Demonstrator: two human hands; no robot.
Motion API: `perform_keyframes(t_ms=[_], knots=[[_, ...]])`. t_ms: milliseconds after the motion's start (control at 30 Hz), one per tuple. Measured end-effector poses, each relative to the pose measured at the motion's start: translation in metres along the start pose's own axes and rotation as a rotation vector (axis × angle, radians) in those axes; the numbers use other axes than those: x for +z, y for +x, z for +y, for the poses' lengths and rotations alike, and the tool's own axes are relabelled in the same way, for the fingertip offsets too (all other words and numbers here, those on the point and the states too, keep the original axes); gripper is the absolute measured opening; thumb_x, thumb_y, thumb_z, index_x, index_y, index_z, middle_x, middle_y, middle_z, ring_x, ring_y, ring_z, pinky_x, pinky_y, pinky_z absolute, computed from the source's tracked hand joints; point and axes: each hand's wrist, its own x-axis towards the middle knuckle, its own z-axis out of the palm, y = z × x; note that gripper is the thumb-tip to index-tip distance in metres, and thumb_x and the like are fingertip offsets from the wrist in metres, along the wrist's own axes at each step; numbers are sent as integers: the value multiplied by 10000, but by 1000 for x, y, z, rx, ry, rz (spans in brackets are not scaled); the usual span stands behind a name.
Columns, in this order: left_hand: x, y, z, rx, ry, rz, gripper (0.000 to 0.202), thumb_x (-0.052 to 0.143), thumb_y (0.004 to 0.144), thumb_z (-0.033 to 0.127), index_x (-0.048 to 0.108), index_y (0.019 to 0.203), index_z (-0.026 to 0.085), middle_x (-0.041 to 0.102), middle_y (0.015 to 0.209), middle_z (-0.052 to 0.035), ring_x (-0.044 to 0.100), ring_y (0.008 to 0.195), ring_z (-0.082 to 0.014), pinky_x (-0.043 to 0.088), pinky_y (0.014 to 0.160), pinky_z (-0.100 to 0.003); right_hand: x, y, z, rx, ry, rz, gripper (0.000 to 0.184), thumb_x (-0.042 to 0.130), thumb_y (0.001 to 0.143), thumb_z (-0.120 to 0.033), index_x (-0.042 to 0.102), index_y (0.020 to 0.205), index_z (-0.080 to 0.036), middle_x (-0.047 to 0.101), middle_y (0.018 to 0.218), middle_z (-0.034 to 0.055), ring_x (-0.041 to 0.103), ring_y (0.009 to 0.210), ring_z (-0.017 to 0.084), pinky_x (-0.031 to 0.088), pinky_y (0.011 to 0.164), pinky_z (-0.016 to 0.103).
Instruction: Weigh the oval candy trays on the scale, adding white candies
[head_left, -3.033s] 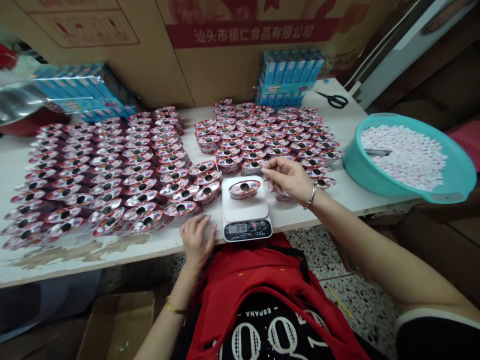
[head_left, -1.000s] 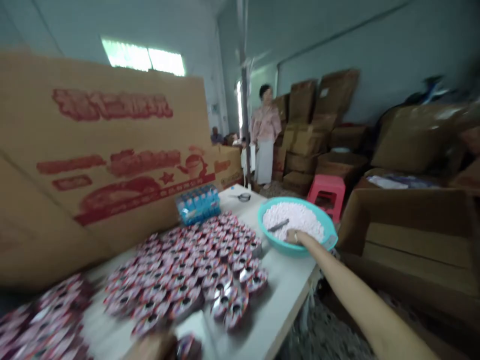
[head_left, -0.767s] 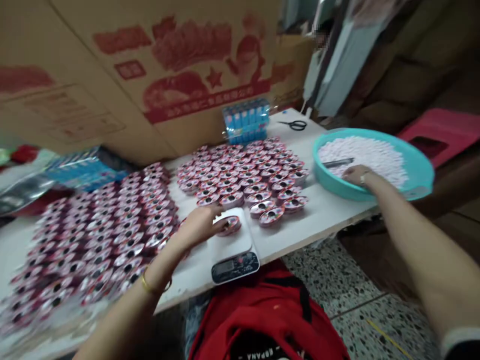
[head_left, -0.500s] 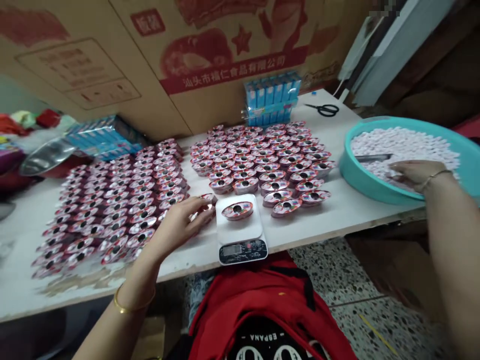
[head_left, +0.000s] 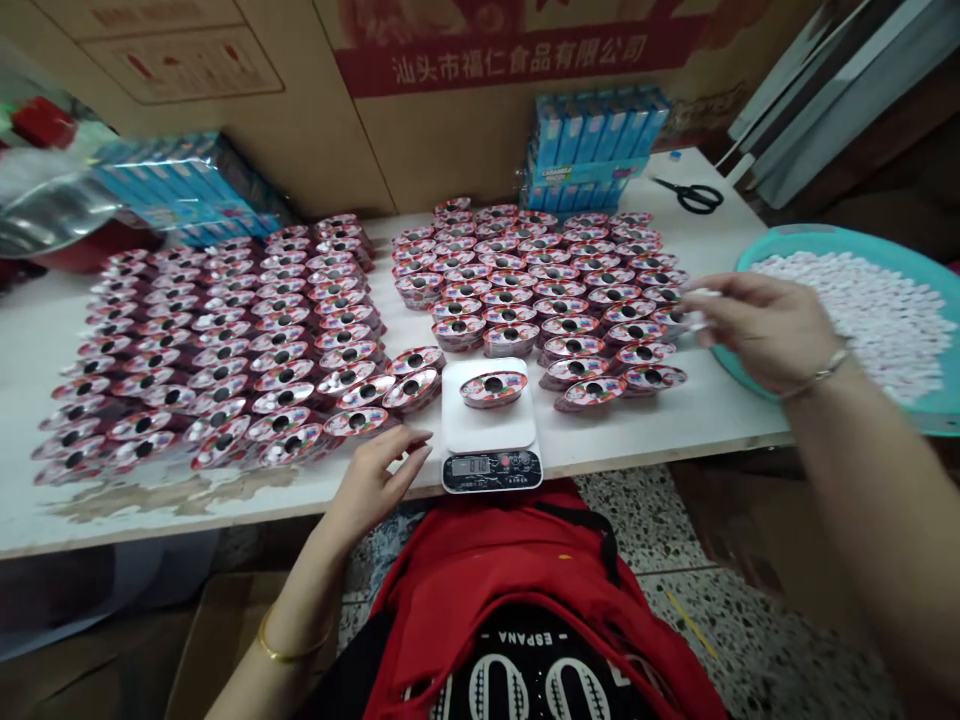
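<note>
One red-and-white oval packet (head_left: 493, 388) with a dark round hole in its top stands on a small white digital scale (head_left: 491, 435), whose display shows digits too small to read surely. My left hand (head_left: 386, 475) rests at the table's front edge, left of the scale, thumb and fingers apart, holding nothing. Raised between the packets and the turquoise tub (head_left: 757, 245), my right hand (head_left: 765, 325) pinches a few small white candies (head_left: 697, 308). Many more white candies (head_left: 877, 310) lie in the tub.
Rows of similar packets (head_left: 281, 355) stand left and behind the scale. Blue boxes in clear wrap (head_left: 589, 145) stand at the back beside black scissors (head_left: 697, 198). A metal bowl (head_left: 56, 215) sits far left. A large cardboard carton (head_left: 465, 130) closes off the back.
My right hand has come out of the tub, leftward, with white candies. My left hand has drawn back from a packet left of the scale. The view has shifted.
</note>
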Motion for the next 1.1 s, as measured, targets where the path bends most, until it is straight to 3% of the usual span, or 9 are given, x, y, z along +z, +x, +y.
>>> perform_keyframes(t_ms=[100,167,233,333,567,833,1100], knots=[[8,-6,-1,-2,-25,-17,229,482,921,338,627,1034,202,665,922,-45,620,852,-142,482,773,-252,65,-32,-32,-40,115,-363,139,617,858,-176,658,964,-97,608,690,25,492,493,60,387,482,232],[12,-10,-2,-4,-37,-30,223,479,924,331,621,1041,205,667,944,-46,626,880,-146,482,793,-257,102,-48,-39,-131,140,-510,119,601,860,-204,647,947,-138,579,666,-7,479,488,74,391,477,231],[14,-15,-5,-7,-44,-28,218,479,924,330,616,1040,206,666,941,-45,627,880,-148,481,798,-261,129,-56,-37,-277,99,-556,96,583,859,-201,645,915,-154,597,730,5,512,560,92,419,537,242],[17,-22,-9,-9,-49,-7,219,474,926,326,613,1042,203,662,923,-48,627,857,-148,482,777,-263,151,-59,-27,-467,-37,-541,104,544,861,-172,645,875,-154,625,842,40,565,732,134,448,692,283],[20,-28,-15,-24,-70,-16,218,469,930,323,611,1049,208,659,936,-48,628,868,-149,483,770,-263,159,-57,-18,-559,-158,-544,137,500,883,-186,635,890,-166,639,904,62,586,867,170,443,811,310],[24,-25,-16,-26,-91,-34,222,461,933,328,606,1049,205,650,907,-38,615,835,-137,474,761,-251,153,-54,-21,-617,-222,-552,129,502,897,-168,631,900,-177,634,905,54,579,869,162,448,812,305],[26,-22,-21,-39,-66,-43,249,464,928,349,611,1064,201,654,917,-49,620,851,-152,477,765,-267,149,-51,-30,-627,-675,-708,169,505,894,-140,670,929,-136,603,927,94,568,859,188,447,799,310]])
